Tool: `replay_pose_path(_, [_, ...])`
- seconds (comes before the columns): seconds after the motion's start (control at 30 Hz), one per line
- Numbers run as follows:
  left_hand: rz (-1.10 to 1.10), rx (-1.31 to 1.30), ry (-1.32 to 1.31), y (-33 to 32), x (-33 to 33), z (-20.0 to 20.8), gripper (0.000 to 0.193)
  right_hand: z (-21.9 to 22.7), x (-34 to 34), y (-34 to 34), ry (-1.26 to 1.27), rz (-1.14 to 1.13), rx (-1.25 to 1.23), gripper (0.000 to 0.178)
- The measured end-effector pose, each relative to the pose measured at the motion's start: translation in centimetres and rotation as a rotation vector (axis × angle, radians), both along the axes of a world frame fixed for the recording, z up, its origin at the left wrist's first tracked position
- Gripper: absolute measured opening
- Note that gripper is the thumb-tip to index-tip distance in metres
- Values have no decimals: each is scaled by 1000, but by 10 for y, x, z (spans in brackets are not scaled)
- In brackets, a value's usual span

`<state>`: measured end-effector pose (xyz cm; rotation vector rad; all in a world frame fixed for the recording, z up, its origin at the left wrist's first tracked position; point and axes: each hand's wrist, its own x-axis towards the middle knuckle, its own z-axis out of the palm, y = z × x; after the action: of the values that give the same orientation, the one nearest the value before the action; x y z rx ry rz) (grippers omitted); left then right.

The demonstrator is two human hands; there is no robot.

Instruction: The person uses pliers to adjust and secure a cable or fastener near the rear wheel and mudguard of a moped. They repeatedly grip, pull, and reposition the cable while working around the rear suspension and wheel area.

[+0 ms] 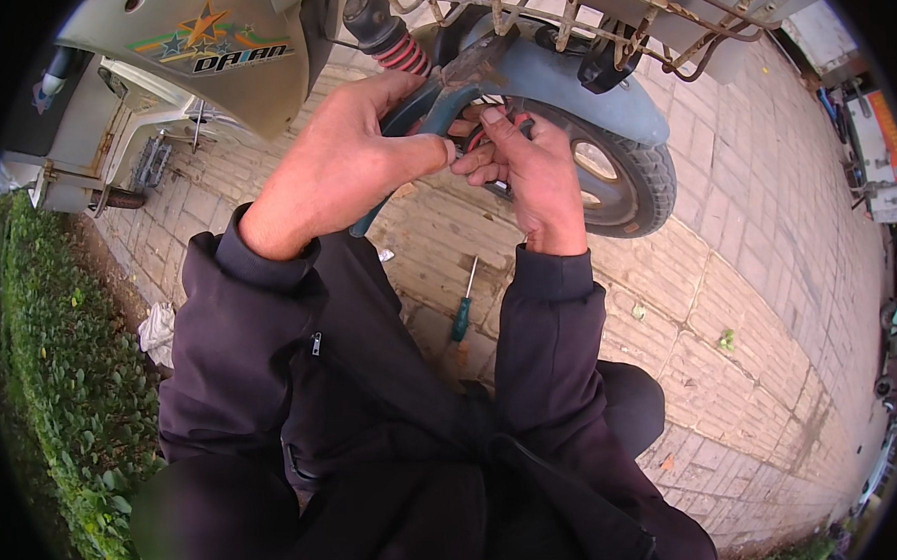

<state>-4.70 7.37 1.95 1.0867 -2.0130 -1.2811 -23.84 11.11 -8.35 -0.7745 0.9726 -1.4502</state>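
Note:
My left hand (338, 160) is closed at the rear part of a blue-grey mudguard (441, 108), its thumb reaching across toward the right hand and its other fingers hidden behind the plastic. Close beside it, my right hand (536, 166) is closed with thumb and fingers pinched. A red-and-black thing (476, 139), perhaps a tool handle, shows among its fingers; most of it is covered. Behind the right hand is the front wheel (619, 177), with a black tyre. A shock absorber with a red spring (404, 54) stands above the left hand.
A screwdriver with a green handle (460, 320) lies on the paving between my arms. Overhead hangs a rusty wire basket (567, 15). The scooter's beige body panel (199, 61) is at upper left. A hedge (63, 397) and a whitish cloth (158, 335) lie left.

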Motion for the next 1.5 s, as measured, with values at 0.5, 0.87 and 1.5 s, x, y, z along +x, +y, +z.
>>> replay_pose_path(0.5, [16,113,-42,15,-24,8,54,-3,-12,3,-262,103,-91,38])
replay_pose_path(0.87, [48,86,-62,17,-31,11,47,-9,-23,-2,-180,136,-185,36])
replay_pose_path(1.5, [17,86,54,7,-23,-3,52,-6,-24,-7,-158,253,-149,33])
